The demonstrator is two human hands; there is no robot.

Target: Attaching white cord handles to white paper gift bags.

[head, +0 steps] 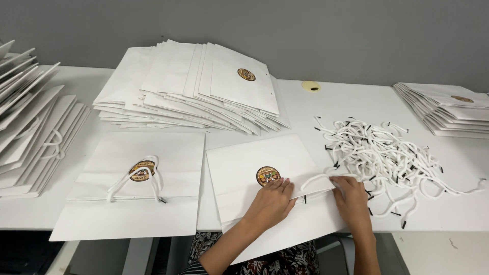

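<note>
I see the left hand (270,203) lying flat, fingers spread, on the white paper bag (254,168) at the front edge of the table (331,102). The right hand (351,198) has its grip pinching a white cord handle (316,179) at the bag's edge, just beside the cord pile (387,153).

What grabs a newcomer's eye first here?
Probably the tangled pile of white cords with black tips at right on the white table. Next, the left hand pressing a flat white paper bag at front centre while the right hand holds a cord loop at its edge. Behind, a fanned stack of bags.
</note>
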